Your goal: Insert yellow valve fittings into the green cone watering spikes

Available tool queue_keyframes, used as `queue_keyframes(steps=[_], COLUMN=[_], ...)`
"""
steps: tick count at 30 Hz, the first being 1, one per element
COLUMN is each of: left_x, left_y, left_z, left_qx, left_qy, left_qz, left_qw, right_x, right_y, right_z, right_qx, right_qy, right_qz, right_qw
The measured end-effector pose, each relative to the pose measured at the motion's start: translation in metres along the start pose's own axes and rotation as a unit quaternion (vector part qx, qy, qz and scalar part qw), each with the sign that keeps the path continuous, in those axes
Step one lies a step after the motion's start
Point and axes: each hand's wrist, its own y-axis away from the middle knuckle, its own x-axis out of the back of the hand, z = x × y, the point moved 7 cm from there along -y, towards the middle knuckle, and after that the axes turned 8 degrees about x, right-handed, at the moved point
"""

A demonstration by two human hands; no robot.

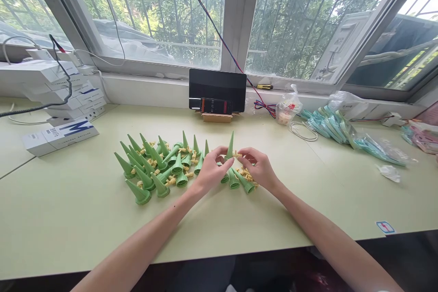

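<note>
My left hand pinches a green cone, which stands point up between its fingers. Just to the right, my right hand holds a small yellow piece at its fingertips, against the side of that cone. Under and between the hands lie a few loose green cones with open ends toward me, beside a small heap of yellow pieces. To the left spreads a group of several green cones, some upright and some lying, with yellow pieces at their sides.
A tablet and a phone lean by the window behind the cones. White boxes are stacked at the left. On the right are a plastic bag, a coiled cable and bagged teal items. The table's front edge crosses below.
</note>
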Motion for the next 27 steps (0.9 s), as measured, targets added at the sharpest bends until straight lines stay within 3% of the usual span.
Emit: queue_keyframes(steps=[18,27], left_x=[0.0002,-0.0006], left_y=[0.0026,0.0028], left_z=[0.0046,0.0059], left_qx=[-0.004,-0.010], left_qy=[-0.014,-0.023], left_qz=[0.007,0.003], left_qw=[1.000,1.000], right_x=[-0.0023,-0.0016], right_y=[0.0005,0.0008], right_z=[-0.0003,-0.0052], right_qx=[-0.011,-0.012], right_qy=[0.024,-0.009], right_qz=[-0.030,-0.016], right_qw=[0.999,1.000])
